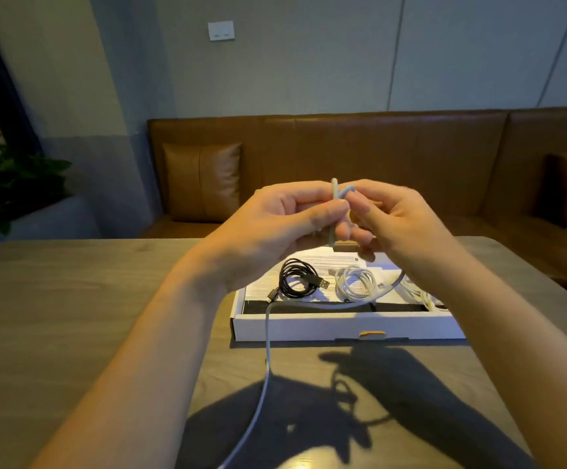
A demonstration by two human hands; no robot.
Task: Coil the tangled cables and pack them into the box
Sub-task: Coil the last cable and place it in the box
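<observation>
Cable (267,353), pale and thin, is pinched between both hands raised above the table (72,299): a short loop of it pokes up over the fingertips, and where it passes between the fingers is hidden. From there a long run drops out of the right side of the box (343,328), sweeps across the box's front inner edge, climbs over the front wall near the left corner and trails down the table toward the viewer, its far end cut off at the bottom edge. Left hand (275,228) has thumb and curled fingers closed on the cable near the loop; right hand (400,221) pinches it just beside, fingertips nearly touching the left's. A tan plug-like piece shows under the fingers, but whether it belongs to this cable is hard to tell. Inside the shallow white box lie 2 finished coils on printed paper: a black coil (297,277) with a USB plug at left, and a white coil (356,282) just right of it, apart. More white cable sits at the box's right end, mostly hidden by the right forearm. Behind the table runs a brown sofa (376,147) with a cushion (202,181); a wall switch (221,30) is above, and dark leaves sit at far left.
</observation>
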